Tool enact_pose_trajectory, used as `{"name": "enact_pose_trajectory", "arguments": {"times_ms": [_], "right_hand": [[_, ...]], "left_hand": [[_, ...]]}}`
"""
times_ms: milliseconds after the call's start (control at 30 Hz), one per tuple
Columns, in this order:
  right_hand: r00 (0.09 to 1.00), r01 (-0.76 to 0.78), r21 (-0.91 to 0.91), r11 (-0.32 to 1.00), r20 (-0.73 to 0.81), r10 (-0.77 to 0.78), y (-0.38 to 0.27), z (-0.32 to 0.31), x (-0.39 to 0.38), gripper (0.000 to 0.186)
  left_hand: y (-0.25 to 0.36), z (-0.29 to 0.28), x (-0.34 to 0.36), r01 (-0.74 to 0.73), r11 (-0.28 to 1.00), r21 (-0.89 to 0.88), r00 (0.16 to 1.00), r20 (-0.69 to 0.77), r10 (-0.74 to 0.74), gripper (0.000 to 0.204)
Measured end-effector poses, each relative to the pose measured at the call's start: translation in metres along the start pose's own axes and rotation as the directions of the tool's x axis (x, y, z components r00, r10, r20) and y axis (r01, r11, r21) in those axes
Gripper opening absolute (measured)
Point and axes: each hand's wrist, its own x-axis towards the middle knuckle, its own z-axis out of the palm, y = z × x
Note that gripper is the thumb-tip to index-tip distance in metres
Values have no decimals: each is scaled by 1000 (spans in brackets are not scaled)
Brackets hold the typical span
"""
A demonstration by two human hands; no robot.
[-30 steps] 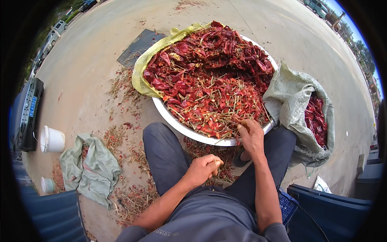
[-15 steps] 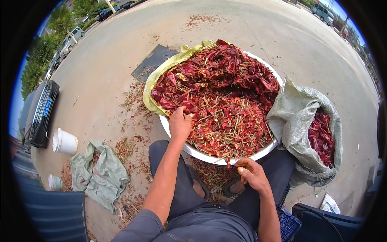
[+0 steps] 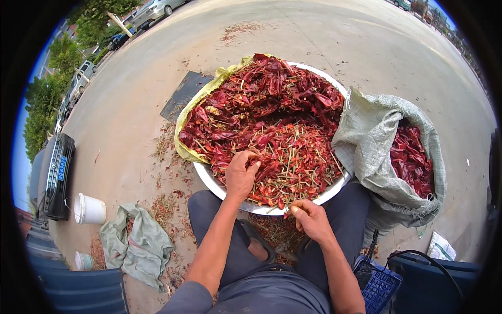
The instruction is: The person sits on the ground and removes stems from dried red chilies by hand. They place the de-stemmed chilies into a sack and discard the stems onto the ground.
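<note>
A wide white metal basin (image 3: pixel 209 180) before me holds a yellow woven sack (image 3: pixel 193 104) and a heap of dried red chillies, stems and flakes (image 3: pixel 293 157). My left hand (image 3: pixel 241 172) is in the left-centre of the heap, fingers curled among the chillies; what they grip is hidden. My right hand (image 3: pixel 308 220) is at the basin's near rim, thumb and forefinger pinched at a small red chilli piece. A grey woven sack (image 3: pixel 366 131), open and full of red chilli pods (image 3: pixel 408 159), leans against the basin's right side.
A white bucket (image 3: pixel 89 208), a small tub (image 3: pixel 83 260) and a crumpled green sack (image 3: pixel 146 251) lie left among scattered debris. A dark mat (image 3: pixel 180 91) is behind the basin. A blue crate (image 3: pixel 379 285) sits by my right hip. A dark car (image 3: pixel 57 178) is parked left.
My left hand moved up from my lap into the heap, then slightly right. My right hand drew back from the heap to the near rim. The camera's view has shifted.
</note>
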Motion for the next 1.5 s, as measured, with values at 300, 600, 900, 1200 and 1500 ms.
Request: {"name": "enact_pose_trajectory", "arguments": {"times_ms": [300,600,900,1200,1500], "right_hand": [[990,-112,405,907,-34,138,7,30,32,41],[998,-27,508,861,-33,51,12,38,12,31],[982,185,357,916,-114,-153,13,44,-6,19],[981,159,228,961,-142,-129,12,39,-20,24],[874,460,-318,829,-5,-487,-1,39,-46,22]], "left_hand": [[54,0,-62,-162,977,-139,975,131,181,17],[64,-11,-109,281,847,-450,938,314,-145,27],[73,-17,-123,465,578,-670,885,335,-324,42],[59,-19,-124,616,264,-742,767,489,-415,18],[50,-18,-148,763,312,-566,645,638,-422,24]]}}
